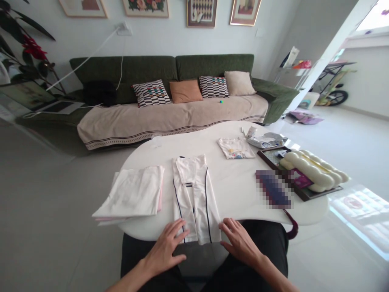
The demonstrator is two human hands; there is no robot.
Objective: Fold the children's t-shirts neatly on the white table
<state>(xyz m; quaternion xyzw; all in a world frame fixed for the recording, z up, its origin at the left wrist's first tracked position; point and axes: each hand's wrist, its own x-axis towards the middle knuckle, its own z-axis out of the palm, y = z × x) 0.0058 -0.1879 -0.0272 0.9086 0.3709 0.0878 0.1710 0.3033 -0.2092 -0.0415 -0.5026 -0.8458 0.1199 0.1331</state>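
A white garment with dark piping lies folded into a long strip on the white table, its near end at the table's front edge. My left hand rests at its near left corner with fingers spread. At the near right corner is my right hand, its fingers stretched out by the cloth's edge. Neither hand grips the garment. To the left lies a stack of folded white and pink cloth, partly over the table edge. A small folded white printed shirt sits farther back on the right.
On the right, a dark tray carries a puffy cream tissue cover. A blurred purple item and a silvery plastic bag lie close by. Behind the rounded table stands a green sofa with cushions.
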